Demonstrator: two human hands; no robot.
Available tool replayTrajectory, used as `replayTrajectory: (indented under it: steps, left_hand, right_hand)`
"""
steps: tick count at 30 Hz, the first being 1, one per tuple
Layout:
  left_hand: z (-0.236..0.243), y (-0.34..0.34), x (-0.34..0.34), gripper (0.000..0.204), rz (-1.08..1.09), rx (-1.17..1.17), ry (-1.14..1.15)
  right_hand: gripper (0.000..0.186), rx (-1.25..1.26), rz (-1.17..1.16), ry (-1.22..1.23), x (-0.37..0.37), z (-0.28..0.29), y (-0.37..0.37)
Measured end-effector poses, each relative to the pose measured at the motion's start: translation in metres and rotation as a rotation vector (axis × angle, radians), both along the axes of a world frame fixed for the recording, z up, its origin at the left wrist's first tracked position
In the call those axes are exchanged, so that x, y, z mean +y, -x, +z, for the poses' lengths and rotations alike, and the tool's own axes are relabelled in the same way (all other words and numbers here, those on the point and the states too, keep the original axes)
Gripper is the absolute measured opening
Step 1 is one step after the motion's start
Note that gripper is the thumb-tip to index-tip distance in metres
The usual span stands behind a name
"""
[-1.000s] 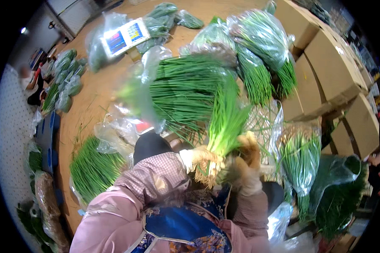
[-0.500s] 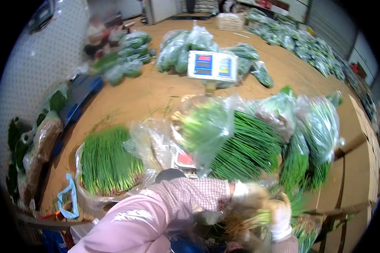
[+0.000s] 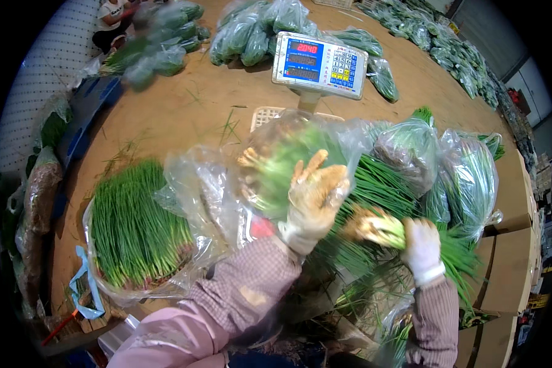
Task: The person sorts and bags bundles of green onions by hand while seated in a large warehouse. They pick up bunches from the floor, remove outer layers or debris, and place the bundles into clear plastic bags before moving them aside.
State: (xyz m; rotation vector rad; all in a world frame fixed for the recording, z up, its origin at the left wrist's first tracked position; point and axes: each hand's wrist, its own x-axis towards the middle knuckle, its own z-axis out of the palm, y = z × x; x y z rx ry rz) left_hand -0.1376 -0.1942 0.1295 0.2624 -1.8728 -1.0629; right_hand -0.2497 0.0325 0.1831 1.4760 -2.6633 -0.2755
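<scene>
My left hand [image 3: 314, 199], in a soiled white glove, reaches up with fingers stretched out in front of a clear plastic bag of green vegetables [image 3: 273, 172]. Whether it touches the bag I cannot tell. That bag rests on a scale, partly in a pale slotted basket [image 3: 265, 118]. At the right, my right hand [image 3: 422, 245], also gloved, is closed round a bunch of scallions [image 3: 386, 231]. Their pale root ends point left and the green tops hang out to the right. A pile of long green stalks [image 3: 383, 190] lies between the hands and beyond.
The scale's lit display [image 3: 319, 64] stands behind the bag. To the left sits a plastic-lined bundle of thin green stalks [image 3: 138, 227]. Bagged greens [image 3: 469, 178] and cardboard boxes [image 3: 506, 270] line the right. Another person [image 3: 110, 18] is at the far left.
My left hand has left the spot beside my right and moved up and left to the bag. The right hand has risen with the scallions. The view has tilted lower.
</scene>
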Motion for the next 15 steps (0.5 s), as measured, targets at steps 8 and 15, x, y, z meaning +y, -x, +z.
replayTrajectory:
  steps: [8,15]
  left_hand:
    - [0.02,-0.005,0.005,0.023,-0.136,0.051,0.115]
    - [0.012,-0.003,-0.003,0.033,0.008,0.055,0.149]
  right_hand:
    - [0.015,-0.285,-0.288,0.006,-0.221,-0.079,0.043]
    - [0.026,-0.381,-0.264,0.314,-0.215,-0.11,0.028]
